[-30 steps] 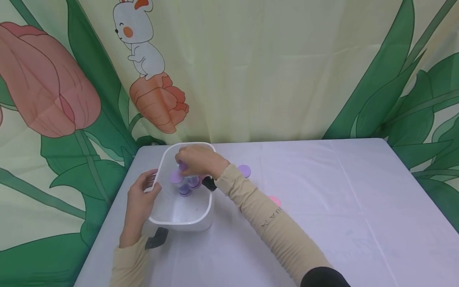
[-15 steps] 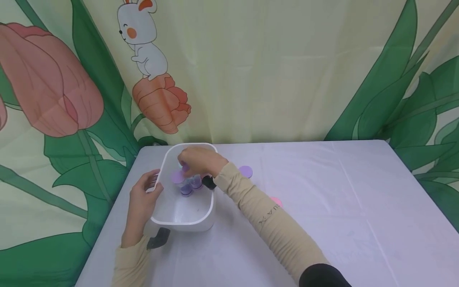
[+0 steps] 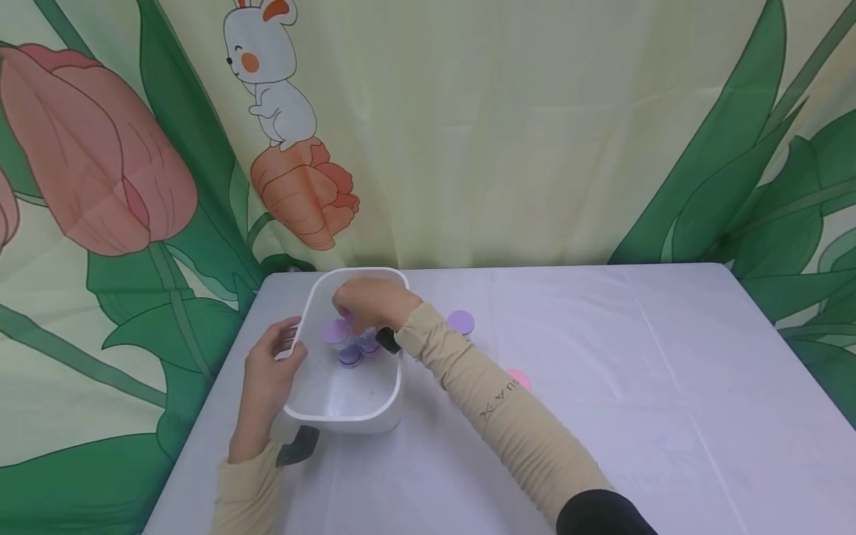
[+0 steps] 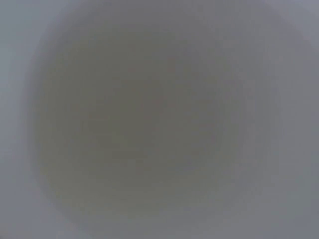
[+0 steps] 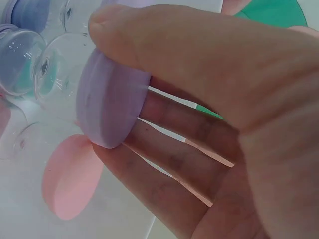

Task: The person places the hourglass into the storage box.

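Observation:
A white plastic bin stands at the left of the table. My left hand grips its left rim, thumb on the inner side and fingers along the outside. My right hand reaches into the bin. In the right wrist view, its thumb and fingers hold a purple lid that sits on a clear jar. Next to it are a pink-lidded jar and other clear jars with purple ends. In the head view, another purple-lidded jar stands in the bin. The left wrist view is a grey blur.
On the table right of the bin are a purple-lidded jar and a pink lid, partly behind the right sleeve. A white cloth covers the table. A printed curtain hangs behind it.
My right hand has sunk slightly lower into the bin with the purple-lidded jar. My left hand keeps its grip on the rim. The head view has shifted slightly.

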A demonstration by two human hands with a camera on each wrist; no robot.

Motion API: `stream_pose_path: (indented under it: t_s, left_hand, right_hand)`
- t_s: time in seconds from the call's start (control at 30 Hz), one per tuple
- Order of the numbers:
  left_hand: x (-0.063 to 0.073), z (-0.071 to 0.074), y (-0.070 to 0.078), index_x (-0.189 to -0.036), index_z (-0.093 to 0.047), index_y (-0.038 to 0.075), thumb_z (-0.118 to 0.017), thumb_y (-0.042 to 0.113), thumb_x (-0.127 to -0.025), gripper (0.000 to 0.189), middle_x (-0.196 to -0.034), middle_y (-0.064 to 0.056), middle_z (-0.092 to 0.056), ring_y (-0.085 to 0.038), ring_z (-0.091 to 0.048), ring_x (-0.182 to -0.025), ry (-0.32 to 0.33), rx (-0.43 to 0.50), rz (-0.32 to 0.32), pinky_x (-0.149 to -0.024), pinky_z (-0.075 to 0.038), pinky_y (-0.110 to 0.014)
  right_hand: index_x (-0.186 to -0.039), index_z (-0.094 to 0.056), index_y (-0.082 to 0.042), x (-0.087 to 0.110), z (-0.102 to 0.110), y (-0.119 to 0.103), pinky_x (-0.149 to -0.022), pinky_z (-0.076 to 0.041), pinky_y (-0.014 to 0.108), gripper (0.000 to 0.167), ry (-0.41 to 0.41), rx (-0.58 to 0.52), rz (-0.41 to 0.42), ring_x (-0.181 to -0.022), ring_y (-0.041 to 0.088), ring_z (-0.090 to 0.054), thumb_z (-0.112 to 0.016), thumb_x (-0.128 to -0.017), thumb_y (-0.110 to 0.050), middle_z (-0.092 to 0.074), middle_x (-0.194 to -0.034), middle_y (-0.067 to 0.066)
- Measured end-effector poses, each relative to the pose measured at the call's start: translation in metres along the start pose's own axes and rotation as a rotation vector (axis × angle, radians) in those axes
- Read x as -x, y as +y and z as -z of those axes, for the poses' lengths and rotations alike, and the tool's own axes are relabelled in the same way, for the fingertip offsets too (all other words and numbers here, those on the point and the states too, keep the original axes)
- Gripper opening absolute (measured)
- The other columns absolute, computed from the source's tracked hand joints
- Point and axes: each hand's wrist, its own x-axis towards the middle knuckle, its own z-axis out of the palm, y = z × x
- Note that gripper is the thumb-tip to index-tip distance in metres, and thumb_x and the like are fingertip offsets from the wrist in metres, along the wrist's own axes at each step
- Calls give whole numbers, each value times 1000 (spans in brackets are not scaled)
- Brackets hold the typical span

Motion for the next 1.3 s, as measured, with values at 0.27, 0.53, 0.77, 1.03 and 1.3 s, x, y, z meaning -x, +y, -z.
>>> stream_pose_path:
  t_s: [0.27,0.53,0.77,1.03,1.3]
  left_hand:
    - [0,-1,-1,-144,-49,11,-53,12,-97,47,-139,-18,-55,-36,-52,-127,7,-2,-9,-105,-47,-53]
    - [1,0,0,-144,-49,11,-53,12,-96,48,-139,-19,-55,-36,-52,-127,6,-4,-8,-105,-47,-53]
    - [0,0,0,-144,-49,11,-53,12,-96,48,-139,-19,-55,-36,-52,-128,8,-4,-3,-105,-47,-53]
    - [0,-1,0,-143,-50,11,-53,11,-96,48,-138,-19,-56,-36,-53,-127,17,-8,-14,-104,-48,-53]
    - [1,-1,0,-144,-50,11,-54,12,-96,48,-138,-19,-56,-36,-53,-127,23,-16,-14,-104,-48,-53]
  right_hand:
    - [-92,-71,-15,0,-1,-1,-68,-48,23,16,-24,4,-26,-81,15,-58,-77,-79,-9,-66,-92,-3]
    - [-92,-71,-14,0,-2,0,-67,-48,22,14,-35,-11,-14,-81,14,-58,-74,-80,-6,-66,-91,-2]
    - [-90,-70,-13,0,-2,1,-65,-48,22,13,-35,-10,-3,-80,14,-58,-72,-81,-5,-65,-89,-2]
    - [-100,-71,-12,2,-1,3,-72,-49,23,18,-49,1,-5,-84,15,-58,-71,-83,-8,-67,-96,-1]
    - [-111,-71,-14,10,6,2,-86,-51,25,25,-34,8,-3,-95,14,-60,-73,-86,-15,-69,-110,-1]
